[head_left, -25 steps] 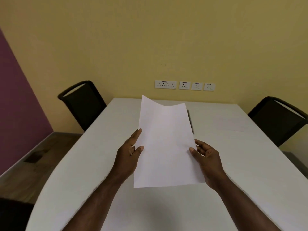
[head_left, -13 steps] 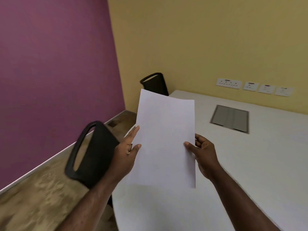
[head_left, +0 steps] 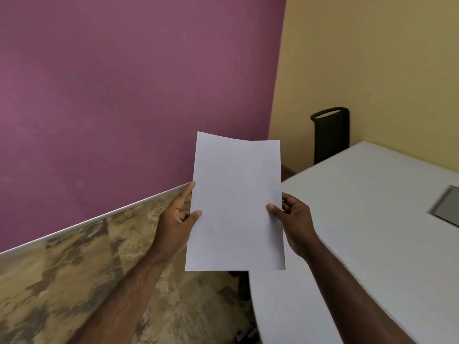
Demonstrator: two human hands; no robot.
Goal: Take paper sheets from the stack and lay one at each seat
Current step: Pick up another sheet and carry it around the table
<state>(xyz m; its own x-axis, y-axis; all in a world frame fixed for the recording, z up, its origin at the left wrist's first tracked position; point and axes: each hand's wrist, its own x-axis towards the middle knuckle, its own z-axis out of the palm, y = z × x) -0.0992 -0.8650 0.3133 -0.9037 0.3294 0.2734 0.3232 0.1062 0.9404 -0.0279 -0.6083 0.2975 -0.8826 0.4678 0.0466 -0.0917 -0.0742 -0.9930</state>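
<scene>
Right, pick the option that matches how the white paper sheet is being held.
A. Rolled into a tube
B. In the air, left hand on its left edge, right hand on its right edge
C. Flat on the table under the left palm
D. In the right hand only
B: the white paper sheet is up off the white table, left hand pinching its left edge, right hand its right edge.

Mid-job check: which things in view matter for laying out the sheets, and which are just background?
Job:
paper sheet, held by left hand and right hand
white table
black chair at the far seat

Background:
grey panel set in the tabletop
purple wall
floor
</scene>
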